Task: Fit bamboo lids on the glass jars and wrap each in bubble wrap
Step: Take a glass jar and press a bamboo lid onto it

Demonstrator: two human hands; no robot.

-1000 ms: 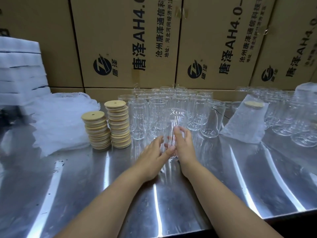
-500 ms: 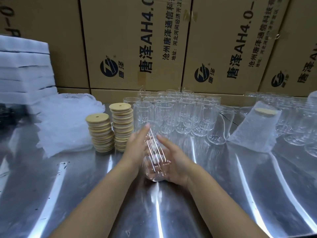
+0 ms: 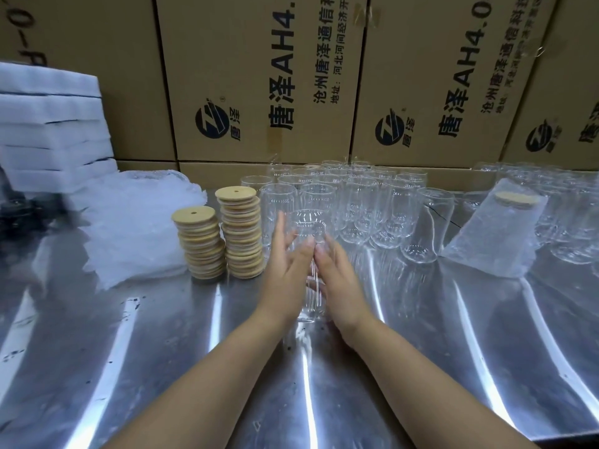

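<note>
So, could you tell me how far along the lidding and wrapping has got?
Done: one wrapped jar, lid on, stands at the right. In hand: the left hand and right hand press a bare jar between them, no lid yet. Left: the many open jars behind, plus two lid stacks and the bubble wrap pile waiting.

Left hand (image 3: pixel 287 273) fingertips (image 3: pixel 282 234) blurred beside the jar (image 3: pixel 308 223)

Left hand (image 3: pixel 287 277): fingers straight, palm facing right. Right hand (image 3: pixel 340 283): fingers straight, palm facing left. Both forearms bare, reaching forward, converging.
</note>
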